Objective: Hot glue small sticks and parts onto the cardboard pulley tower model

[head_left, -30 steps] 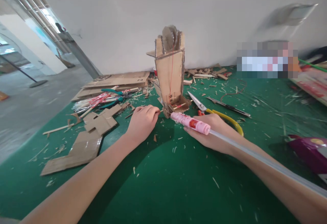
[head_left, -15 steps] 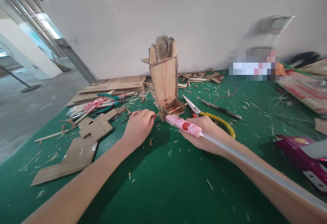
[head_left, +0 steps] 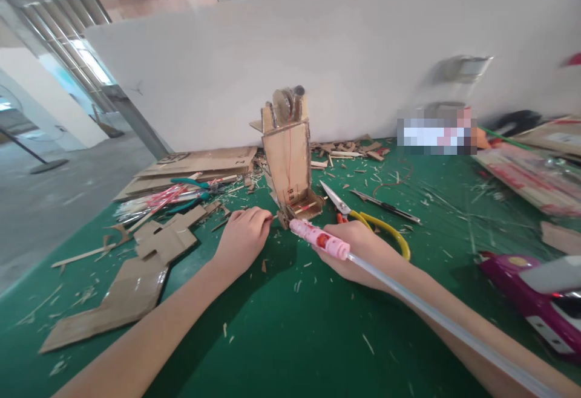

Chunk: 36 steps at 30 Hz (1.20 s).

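Note:
A tall cardboard model [head_left: 288, 156] stands upright, with round discs at its top and a red thread down its front. At its lower left corner, the closed fingers of my left hand [head_left: 245, 238] pinch a thin wooden stick [head_left: 275, 217], which meets a small cardboard wheel [head_left: 284, 216]. My right hand [head_left: 351, 250] is closed around a pink hot glue gun [head_left: 320, 239], its front end close to that wheel. From its back a long clear glue stick [head_left: 408, 295] runs along my forearm. The glue gun's nozzle and most right fingers are hidden.
Yellow-handled scissors [head_left: 385, 231] and a utility knife [head_left: 385, 205] lie right of the model. A purple tool [head_left: 526, 301] sits at the right edge. Cut cardboard [head_left: 131, 289], teal-handled pliers [head_left: 190, 183] and bundled sticks [head_left: 149, 204] lie left. Scraps [head_left: 349, 147] litter the green table [head_left: 272, 337].
My view has tilted up and shifted slightly, so the model and hands sit lower in the picture. Both hands keep their holds beside the model's base.

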Available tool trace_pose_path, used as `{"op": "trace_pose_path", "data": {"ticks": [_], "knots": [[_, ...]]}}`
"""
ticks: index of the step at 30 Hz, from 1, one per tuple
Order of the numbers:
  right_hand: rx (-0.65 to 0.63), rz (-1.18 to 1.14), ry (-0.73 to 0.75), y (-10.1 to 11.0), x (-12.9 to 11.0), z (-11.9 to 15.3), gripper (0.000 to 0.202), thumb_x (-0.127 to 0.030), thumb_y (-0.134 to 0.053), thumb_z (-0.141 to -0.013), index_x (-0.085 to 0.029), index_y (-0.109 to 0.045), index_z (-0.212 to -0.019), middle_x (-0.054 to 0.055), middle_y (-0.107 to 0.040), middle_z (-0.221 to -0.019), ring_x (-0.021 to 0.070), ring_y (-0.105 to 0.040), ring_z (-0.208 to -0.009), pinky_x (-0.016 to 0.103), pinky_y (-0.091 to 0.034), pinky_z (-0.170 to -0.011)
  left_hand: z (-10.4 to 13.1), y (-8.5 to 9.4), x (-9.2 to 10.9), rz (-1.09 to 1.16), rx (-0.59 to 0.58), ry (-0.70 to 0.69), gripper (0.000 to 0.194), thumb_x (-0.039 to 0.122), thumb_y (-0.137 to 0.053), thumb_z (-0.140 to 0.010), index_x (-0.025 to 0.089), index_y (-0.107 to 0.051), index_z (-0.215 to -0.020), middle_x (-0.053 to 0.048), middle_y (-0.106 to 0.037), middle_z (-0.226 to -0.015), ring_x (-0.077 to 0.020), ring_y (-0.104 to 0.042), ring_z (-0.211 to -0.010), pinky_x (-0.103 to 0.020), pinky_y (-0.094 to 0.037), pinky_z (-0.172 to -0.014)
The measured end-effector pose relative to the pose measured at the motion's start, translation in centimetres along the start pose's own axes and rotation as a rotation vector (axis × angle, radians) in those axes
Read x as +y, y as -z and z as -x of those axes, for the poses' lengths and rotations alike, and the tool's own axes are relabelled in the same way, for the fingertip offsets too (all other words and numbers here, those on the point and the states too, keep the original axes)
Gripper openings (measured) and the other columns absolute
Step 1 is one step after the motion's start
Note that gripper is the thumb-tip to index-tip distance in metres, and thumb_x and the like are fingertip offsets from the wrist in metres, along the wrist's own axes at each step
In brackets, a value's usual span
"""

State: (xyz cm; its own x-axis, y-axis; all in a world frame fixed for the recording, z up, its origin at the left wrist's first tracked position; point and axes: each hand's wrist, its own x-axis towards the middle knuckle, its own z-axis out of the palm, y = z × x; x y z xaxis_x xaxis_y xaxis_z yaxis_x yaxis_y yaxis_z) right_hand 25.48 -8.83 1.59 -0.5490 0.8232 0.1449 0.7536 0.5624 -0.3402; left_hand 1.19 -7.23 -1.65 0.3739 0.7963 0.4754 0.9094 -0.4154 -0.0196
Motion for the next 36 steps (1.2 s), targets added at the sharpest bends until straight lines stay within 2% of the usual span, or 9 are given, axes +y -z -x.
{"op": "trace_pose_path", "data": {"ticks": [5, 14, 20, 27, 32, 36], "knots": [[-0.042, 0.004, 0.008, 0.28, -0.09, 0.15, 0.028, -0.024, -0.050, -0.077, -0.019, -0.034, -0.055, -0.002, -0.042, -0.052, 0.0071, -0.036, -0.047, 0.027, -0.018, -0.048, -0.10, 0.02, -0.03, 0.029, -0.024, 0.021, 0.017, 0.022, -0.041, -0.095, 0.018, -0.057, -0.093, -0.003, -0.067, -0.093, -0.0180, -0.062, -0.088, -0.034, -0.040, -0.079], [0.026, -0.050, 0.027, -0.20, 0.17, 0.03, 0.023, -0.023, -0.048, -0.079, -0.020, -0.035, -0.060, -0.002, -0.046, -0.057, 0.0079, -0.042, -0.050, 0.025, -0.024, -0.050, 0.07, -0.26, -0.19, -0.010, 0.003, -0.012, 0.015, 0.020, -0.042, -0.094, 0.018, -0.057, -0.092, -0.004, -0.067, -0.090, -0.0183, -0.062, -0.085, -0.034, -0.041, -0.077], [-0.053, -0.032, -0.023, 0.41, -0.28, 0.22, 0.030, -0.022, -0.049, -0.078, -0.020, -0.030, -0.055, -0.003, -0.041, -0.051, 0.0063, -0.034, -0.044, 0.026, -0.019, -0.046, 0.09, -0.14, -0.17, 0.014, 0.001, -0.006, 0.016, 0.020, -0.041, -0.094, 0.018, -0.057, -0.093, -0.004, -0.066, -0.091, -0.0181, -0.061, -0.085, -0.035, -0.041, -0.078], [0.002, -0.067, -0.033, 0.36, -0.38, 0.16, 0.030, -0.025, -0.049, -0.081, -0.020, -0.032, -0.057, -0.002, -0.044, -0.053, 0.0070, -0.037, -0.046, 0.025, -0.020, -0.047, -0.07, -0.12, -0.12, 0.010, -0.038, 0.009, 0.017, 0.020, -0.041, -0.094, 0.017, -0.058, -0.093, -0.004, -0.067, -0.091, -0.0183, -0.062, -0.086, -0.034, -0.041, -0.077], [-0.003, -0.019, 0.067, 0.21, 0.04, 0.16, 0.031, -0.022, -0.049, -0.079, -0.019, -0.032, -0.053, -0.003, -0.040, -0.050, 0.0068, -0.034, -0.045, 0.027, -0.018, -0.048, -0.05, 0.05, -0.09, 0.023, -0.045, 0.014, 0.017, 0.022, -0.041, -0.095, 0.017, -0.058, -0.094, -0.004, -0.067, -0.093, -0.0183, -0.062, -0.087, -0.034, -0.041, -0.078], [0.019, -0.023, 0.035, 0.20, 0.00, 0.10, 0.029, -0.023, -0.050, -0.081, -0.020, -0.035, -0.056, -0.004, -0.042, -0.050, 0.0060, -0.033, -0.042, 0.027, -0.017, -0.047, -0.07, -0.08, -0.10, 0.004, -0.051, 0.015, 0.017, 0.020, -0.042, -0.094, 0.017, -0.058, -0.093, -0.004, -0.067, -0.091, -0.0186, -0.062, -0.086, -0.034, -0.041, -0.077]]}}
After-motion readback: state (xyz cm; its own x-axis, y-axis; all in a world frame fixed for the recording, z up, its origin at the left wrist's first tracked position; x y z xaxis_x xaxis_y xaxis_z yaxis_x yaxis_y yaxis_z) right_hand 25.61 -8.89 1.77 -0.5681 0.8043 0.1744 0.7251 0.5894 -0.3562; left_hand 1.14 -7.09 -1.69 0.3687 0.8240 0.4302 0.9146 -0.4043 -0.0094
